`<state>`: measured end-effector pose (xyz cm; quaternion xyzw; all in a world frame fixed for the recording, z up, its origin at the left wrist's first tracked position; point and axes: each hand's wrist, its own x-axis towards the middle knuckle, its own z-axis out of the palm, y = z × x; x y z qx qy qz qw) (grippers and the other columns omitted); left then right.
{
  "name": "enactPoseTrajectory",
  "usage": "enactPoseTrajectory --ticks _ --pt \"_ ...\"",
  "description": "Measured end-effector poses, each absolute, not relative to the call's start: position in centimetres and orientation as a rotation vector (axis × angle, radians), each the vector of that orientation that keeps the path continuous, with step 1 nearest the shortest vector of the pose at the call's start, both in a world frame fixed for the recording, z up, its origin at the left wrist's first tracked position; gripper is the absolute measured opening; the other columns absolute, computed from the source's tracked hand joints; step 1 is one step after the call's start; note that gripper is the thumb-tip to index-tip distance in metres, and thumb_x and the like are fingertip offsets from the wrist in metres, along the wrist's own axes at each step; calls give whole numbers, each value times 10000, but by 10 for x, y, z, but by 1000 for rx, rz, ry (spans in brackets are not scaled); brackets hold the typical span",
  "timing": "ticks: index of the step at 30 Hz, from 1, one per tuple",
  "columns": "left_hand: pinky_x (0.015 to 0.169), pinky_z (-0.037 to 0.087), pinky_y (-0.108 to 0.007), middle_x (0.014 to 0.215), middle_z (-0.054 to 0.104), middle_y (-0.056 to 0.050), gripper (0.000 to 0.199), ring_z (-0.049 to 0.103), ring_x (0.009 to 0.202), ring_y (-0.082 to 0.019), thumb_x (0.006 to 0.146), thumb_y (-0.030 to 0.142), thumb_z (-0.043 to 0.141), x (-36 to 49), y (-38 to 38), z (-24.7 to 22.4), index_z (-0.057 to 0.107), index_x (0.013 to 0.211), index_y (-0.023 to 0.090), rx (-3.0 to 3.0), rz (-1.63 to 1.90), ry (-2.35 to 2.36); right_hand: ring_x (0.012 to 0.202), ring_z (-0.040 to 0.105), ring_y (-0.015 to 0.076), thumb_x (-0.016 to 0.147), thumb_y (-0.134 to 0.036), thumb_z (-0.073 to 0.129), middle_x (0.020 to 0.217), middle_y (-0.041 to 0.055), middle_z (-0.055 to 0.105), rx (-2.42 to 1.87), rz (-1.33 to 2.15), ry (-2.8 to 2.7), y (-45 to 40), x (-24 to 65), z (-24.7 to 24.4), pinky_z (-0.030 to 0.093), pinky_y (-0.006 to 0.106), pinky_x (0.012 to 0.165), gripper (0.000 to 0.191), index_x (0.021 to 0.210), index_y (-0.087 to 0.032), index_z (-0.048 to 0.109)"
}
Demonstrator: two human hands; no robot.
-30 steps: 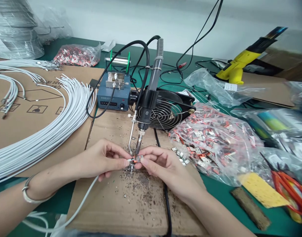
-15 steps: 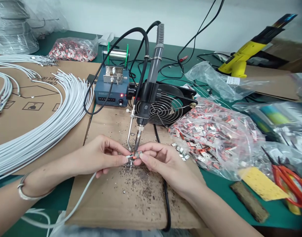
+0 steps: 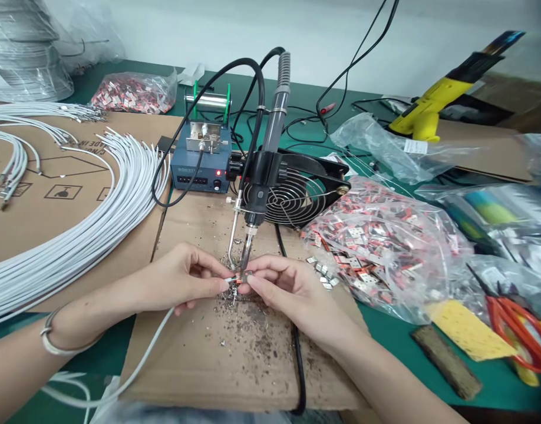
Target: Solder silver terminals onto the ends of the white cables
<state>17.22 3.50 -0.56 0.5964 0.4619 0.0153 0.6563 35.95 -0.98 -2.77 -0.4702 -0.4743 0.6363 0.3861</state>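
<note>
My left hand (image 3: pixel 186 280) pinches the end of a white cable (image 3: pixel 149 347), which trails down to the lower left. Between thumb and fingers, my right hand (image 3: pixel 288 288) holds a small metal and orange connector (image 3: pixel 244 277) against that cable end. Right over the joint stands a mounted soldering iron (image 3: pixel 258 188), its tip at the connector. A thin bent feed tube (image 3: pixel 233 235) comes down just left of the tip. Bits of solder lie on the cardboard (image 3: pixel 200 365) beneath my hands.
White cables (image 3: pixel 98 229) lie bundled at left. Behind stand a blue solder station (image 3: pixel 200 165) and a fan (image 3: pixel 297 197). To the right are a bag of connectors (image 3: pixel 385 241), loose metal shells (image 3: pixel 326 274), a yellow sponge (image 3: pixel 469 330), orange-handled scissors (image 3: pixel 513 330) and a yellow heat tool (image 3: pixel 429 106).
The view has shifted slightly. Both hands stay at the iron's tip with the cable and connector, the connector's end showing at a slightly different angle.
</note>
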Motion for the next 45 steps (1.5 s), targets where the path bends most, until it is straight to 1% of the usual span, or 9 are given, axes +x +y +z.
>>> enactPoseTrajectory --ticks 7,11,15,19,25,34,36,41,45 --pt "332 346 -82 466 408 63 419 366 358 15 714 449 571 172 32 0 637 1037 191 1354 0 1056 607 605 92 729 -313 706 698 30 685 -1127 1708 -1162 -11 363 -27 438 197 557 195 836 -165 637" --pt "334 339 -74 450 391 66 390 352 354 19 729 417 562 173 33 5 641 1032 185 1335 -14 1057 645 622 98 751 -283 695 722 39 693 -1089 1721 -1144 -10 364 -29 463 203 608 164 851 -161 649" --pt "325 340 -72 441 387 66 407 359 352 17 705 449 585 171 34 -1 650 1006 183 1301 14 1015 659 622 75 760 -250 692 721 23 697 -1042 1754 -1109 -10 365 -30 458 166 622 120 850 -177 662" --pt "315 335 -68 434 366 73 402 350 347 19 709 436 585 170 34 -7 647 1014 182 1281 15 1009 668 628 79 748 -268 698 723 28 696 -1064 1756 -1106 -10 364 -29 465 170 635 137 835 -169 660" --pt "310 335 -75 426 376 83 463 346 321 17 730 435 550 172 34 -4 603 1105 169 1335 -31 1058 611 614 91 734 -217 670 707 50 695 -1217 1631 -1217 -10 362 -30 424 180 523 130 831 -143 626" --pt "318 338 -64 416 416 76 386 371 308 15 721 411 568 174 33 1 630 990 141 1307 -33 1138 588 583 79 757 -192 618 710 48 685 -1233 1534 -1304 -11 359 -33 363 174 459 112 847 -137 579" --pt "319 342 -64 417 417 78 362 372 305 16 725 389 570 175 32 5 628 969 129 1297 -34 1162 606 599 82 759 -199 628 717 45 686 -1213 1556 -1295 -11 360 -32 386 173 476 113 843 -139 582" --pt "315 340 -61 413 413 82 342 362 296 20 720 385 581 177 30 13 629 945 131 1257 -35 1156 678 640 89 749 -249 674 737 49 695 -1152 1665 -1239 -10 364 -30 461 171 610 155 828 -137 602" --pt "314 346 -62 426 405 83 317 368 314 21 722 362 585 177 28 12 630 935 132 1241 -17 1158 667 637 75 737 -275 701 732 44 697 -1131 1707 -1194 -10 367 -31 461 149 608 191 833 -136 611"
